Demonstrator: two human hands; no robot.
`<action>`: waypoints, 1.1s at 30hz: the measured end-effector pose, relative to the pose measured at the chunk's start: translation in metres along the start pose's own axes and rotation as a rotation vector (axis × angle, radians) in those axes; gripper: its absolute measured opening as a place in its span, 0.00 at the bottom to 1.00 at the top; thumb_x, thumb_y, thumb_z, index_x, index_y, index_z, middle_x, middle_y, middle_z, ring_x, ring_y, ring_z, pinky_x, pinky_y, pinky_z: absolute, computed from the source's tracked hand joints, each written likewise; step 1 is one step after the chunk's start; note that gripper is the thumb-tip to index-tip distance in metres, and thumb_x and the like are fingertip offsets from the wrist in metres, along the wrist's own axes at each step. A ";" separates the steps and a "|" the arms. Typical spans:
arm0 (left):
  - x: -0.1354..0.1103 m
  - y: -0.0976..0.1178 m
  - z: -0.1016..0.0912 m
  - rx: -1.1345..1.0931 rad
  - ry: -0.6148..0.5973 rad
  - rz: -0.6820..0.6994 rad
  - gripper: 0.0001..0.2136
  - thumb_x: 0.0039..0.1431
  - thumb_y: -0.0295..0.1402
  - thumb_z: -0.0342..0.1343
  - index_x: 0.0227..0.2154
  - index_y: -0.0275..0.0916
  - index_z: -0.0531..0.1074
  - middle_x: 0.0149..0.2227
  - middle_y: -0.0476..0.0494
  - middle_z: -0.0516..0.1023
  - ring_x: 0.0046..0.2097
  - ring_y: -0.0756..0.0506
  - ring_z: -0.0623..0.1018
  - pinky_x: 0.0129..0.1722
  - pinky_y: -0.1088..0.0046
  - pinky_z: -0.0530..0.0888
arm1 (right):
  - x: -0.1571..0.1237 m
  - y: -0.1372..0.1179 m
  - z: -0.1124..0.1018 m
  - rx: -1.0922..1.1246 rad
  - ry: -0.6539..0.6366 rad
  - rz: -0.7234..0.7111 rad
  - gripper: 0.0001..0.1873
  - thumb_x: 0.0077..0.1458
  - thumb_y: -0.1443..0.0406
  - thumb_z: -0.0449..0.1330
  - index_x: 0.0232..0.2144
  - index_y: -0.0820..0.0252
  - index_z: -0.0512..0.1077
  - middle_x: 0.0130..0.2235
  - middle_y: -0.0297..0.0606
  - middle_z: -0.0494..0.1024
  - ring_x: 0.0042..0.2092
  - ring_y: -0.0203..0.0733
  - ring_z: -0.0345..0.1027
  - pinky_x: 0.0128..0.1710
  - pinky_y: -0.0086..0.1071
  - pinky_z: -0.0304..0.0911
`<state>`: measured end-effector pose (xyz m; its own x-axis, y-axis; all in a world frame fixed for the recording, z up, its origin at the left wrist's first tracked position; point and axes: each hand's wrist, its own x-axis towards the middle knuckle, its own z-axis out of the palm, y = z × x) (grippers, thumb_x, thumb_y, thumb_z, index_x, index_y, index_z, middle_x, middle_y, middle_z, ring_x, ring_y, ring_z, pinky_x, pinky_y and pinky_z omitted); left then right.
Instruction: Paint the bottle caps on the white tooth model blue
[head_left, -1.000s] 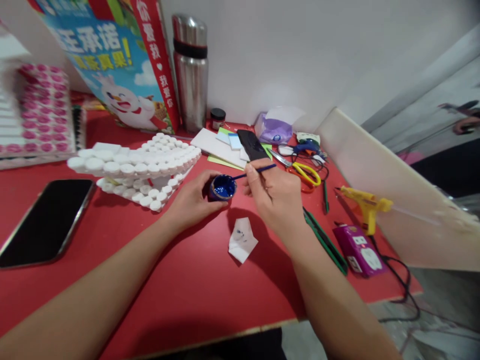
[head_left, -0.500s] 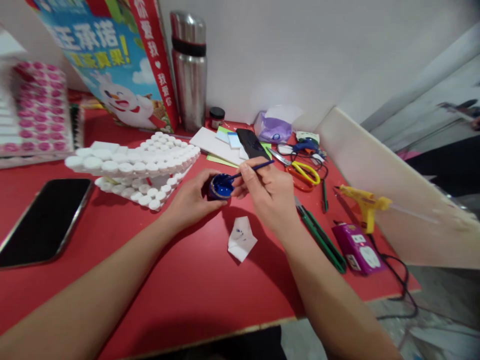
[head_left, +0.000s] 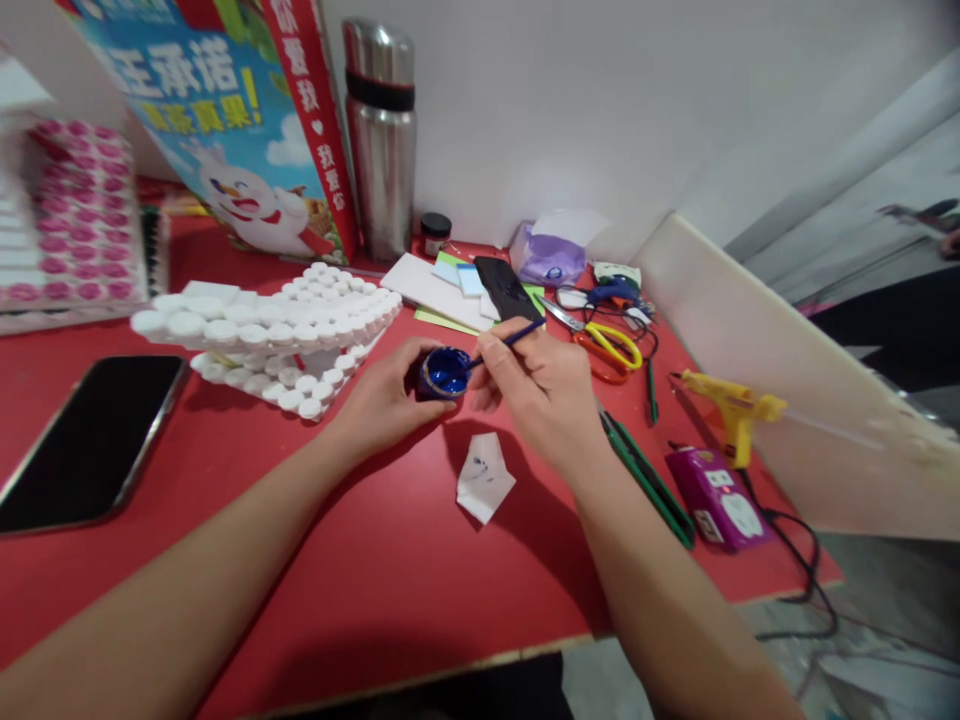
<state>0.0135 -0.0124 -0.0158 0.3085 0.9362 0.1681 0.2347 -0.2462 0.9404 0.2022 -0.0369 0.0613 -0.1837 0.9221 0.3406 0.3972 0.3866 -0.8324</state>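
Note:
My left hand (head_left: 382,400) is wrapped round a small pot of blue paint (head_left: 445,372) that stands on the red table (head_left: 360,560). My right hand (head_left: 544,390) pinches a thin blue paintbrush (head_left: 511,340), its tip dipped into the pot. A white model built of bottle caps (head_left: 277,325) stands just left of the pot. A folded white tissue with blue smears (head_left: 484,478) lies in front of my hands.
A black phone (head_left: 90,440) lies at the left. Behind stand a steel flask (head_left: 381,140), a printed carton (head_left: 225,130) and a small dark jar (head_left: 435,234). To the right lie scissors (head_left: 607,345), a green cutter (head_left: 645,480), a yellow glue gun (head_left: 731,410) and a purple power strip (head_left: 716,498).
My right hand has slid slightly left toward the pot, pushing the brush tip deeper into the blue paint. My left hand stays on the pot.

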 end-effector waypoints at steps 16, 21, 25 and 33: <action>0.000 -0.001 -0.001 0.010 0.003 0.001 0.24 0.54 0.31 0.70 0.53 0.41 0.74 0.49 0.42 0.82 0.49 0.40 0.81 0.51 0.60 0.78 | -0.001 -0.004 0.000 -0.042 -0.013 0.021 0.16 0.73 0.56 0.56 0.34 0.57 0.71 0.27 0.32 0.79 0.25 0.35 0.76 0.28 0.30 0.68; 0.001 -0.003 0.000 0.013 0.006 0.014 0.23 0.54 0.32 0.70 0.53 0.41 0.73 0.50 0.42 0.81 0.50 0.39 0.81 0.53 0.58 0.77 | 0.003 0.009 -0.001 -0.053 0.100 -0.063 0.14 0.74 0.56 0.56 0.38 0.58 0.72 0.30 0.33 0.81 0.28 0.37 0.79 0.32 0.31 0.71; 0.001 -0.002 0.000 0.012 0.001 0.006 0.24 0.54 0.32 0.71 0.54 0.41 0.73 0.51 0.41 0.81 0.51 0.39 0.81 0.55 0.58 0.77 | 0.001 0.001 -0.006 -0.348 0.145 -0.091 0.13 0.73 0.60 0.55 0.35 0.57 0.72 0.25 0.34 0.78 0.26 0.37 0.74 0.30 0.32 0.66; 0.000 0.000 -0.001 0.012 0.003 0.000 0.23 0.54 0.31 0.70 0.53 0.41 0.73 0.49 0.42 0.82 0.49 0.40 0.81 0.52 0.59 0.78 | 0.000 0.003 0.004 0.021 0.023 0.024 0.16 0.74 0.53 0.56 0.37 0.57 0.70 0.30 0.33 0.80 0.27 0.35 0.77 0.29 0.29 0.71</action>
<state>0.0128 -0.0124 -0.0159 0.3054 0.9371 0.1694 0.2456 -0.2493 0.9368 0.2000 -0.0357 0.0567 -0.1537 0.9315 0.3296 0.3825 0.3636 -0.8494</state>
